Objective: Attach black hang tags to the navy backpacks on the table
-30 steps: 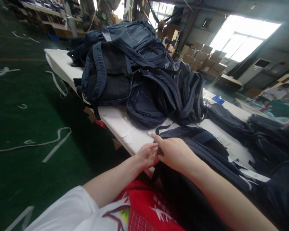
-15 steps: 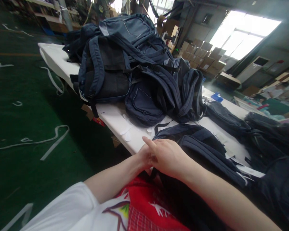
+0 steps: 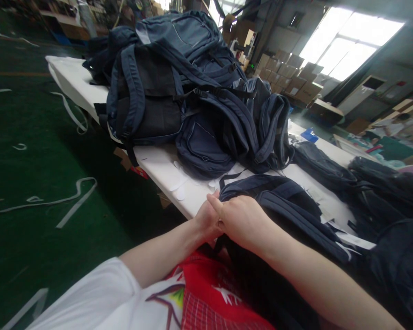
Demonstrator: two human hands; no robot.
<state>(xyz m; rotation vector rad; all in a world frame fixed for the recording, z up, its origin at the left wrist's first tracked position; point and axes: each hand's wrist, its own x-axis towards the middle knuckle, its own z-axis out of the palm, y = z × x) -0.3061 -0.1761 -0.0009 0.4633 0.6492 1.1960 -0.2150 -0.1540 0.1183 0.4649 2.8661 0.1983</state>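
Observation:
My left hand point(image 3: 205, 222) and my right hand point(image 3: 244, 221) are pressed together at the near edge of the white table point(image 3: 165, 176). The right one lies over the left, fingers curled, its index finger pointing left. A small dark ring shape shows by its fingers; I cannot tell what it belongs to. Most left fingers are hidden behind the right hand. Both look closed, and what they hold is covered. Right beside them lies a dark navy backpack point(image 3: 296, 220), its padded strap facing up and its dark fabric reaching below my hands against my red apron point(image 3: 206, 284).
A heap of navy backpacks point(image 3: 179, 78) covers the table's far left. More dark bags point(image 3: 388, 183) lie at right. White scraps point(image 3: 179, 188) and a blue item point(image 3: 309, 135) sit on the table. Fabric strips point(image 3: 77, 201) litter the green floor. Cartons point(image 3: 292, 75) stand behind; a person point(image 3: 392, 126) is far right.
The view has shifted slightly. My hands stay together over the backpack's edge; the right index finger has bent a little and more of the left hand shows behind it.

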